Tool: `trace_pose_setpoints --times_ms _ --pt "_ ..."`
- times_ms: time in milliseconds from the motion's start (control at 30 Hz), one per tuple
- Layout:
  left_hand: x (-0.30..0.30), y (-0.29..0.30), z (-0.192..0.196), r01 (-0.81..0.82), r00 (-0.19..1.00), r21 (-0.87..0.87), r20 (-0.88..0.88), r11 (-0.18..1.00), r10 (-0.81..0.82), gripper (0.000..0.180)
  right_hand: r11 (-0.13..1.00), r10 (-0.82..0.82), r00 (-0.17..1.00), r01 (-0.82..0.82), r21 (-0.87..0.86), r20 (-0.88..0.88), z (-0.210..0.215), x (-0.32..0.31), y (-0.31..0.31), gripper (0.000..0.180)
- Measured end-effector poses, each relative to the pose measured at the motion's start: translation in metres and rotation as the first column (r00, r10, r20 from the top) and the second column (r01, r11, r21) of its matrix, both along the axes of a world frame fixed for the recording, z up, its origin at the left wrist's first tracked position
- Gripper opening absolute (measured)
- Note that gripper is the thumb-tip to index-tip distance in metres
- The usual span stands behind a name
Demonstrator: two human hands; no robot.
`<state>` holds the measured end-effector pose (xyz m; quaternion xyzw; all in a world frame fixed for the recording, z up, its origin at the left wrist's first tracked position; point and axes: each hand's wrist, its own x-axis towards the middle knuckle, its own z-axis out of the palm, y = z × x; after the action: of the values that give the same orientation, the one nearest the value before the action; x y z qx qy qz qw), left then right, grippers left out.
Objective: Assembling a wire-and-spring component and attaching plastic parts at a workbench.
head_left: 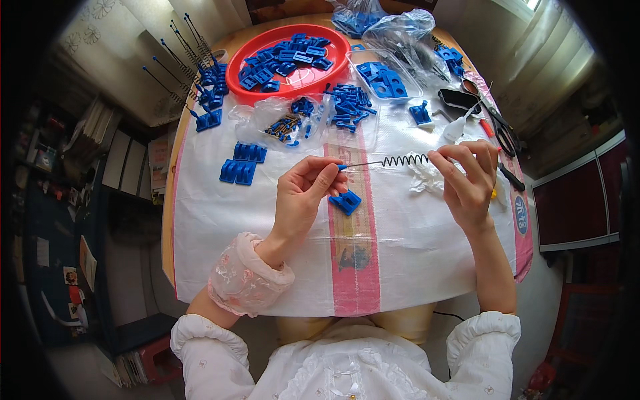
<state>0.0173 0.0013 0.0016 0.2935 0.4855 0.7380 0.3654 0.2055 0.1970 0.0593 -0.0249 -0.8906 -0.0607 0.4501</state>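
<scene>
Between my two hands a dark wire spring (403, 160) is stretched level above the table. One end is a straight shank with a small blue plastic tip (343, 167); the other is coiled. My left hand (303, 190) pinches the blue tip between thumb and fingers. The coiled end is gripped by the fingertips of my right hand (469, 185), which hide its very end. Just below my left fingers a blue plastic bracket (346, 202) lies on the cloth. Crumpled white tissue (425, 179) sits beside my right hand.
A red basin (238, 85) of blue parts stands at the back. Small blue pieces (351, 105) and a bag of brass-coloured screws (285, 128) lie before it. Blue brackets (238, 171) rest left; assembled spring pieces (212, 119) stand farther left. Scissors (508, 139) and a glue bottle (455, 129) lie right.
</scene>
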Motion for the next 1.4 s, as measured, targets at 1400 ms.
trace_pose_setpoints --times_ms 1400 --pt "0.016 -0.003 0.013 -0.008 0.944 -0.031 -0.329 0.999 -0.003 0.026 0.915 0.180 0.979 -0.129 -0.383 0.100 -0.017 -0.010 -0.012 0.012"
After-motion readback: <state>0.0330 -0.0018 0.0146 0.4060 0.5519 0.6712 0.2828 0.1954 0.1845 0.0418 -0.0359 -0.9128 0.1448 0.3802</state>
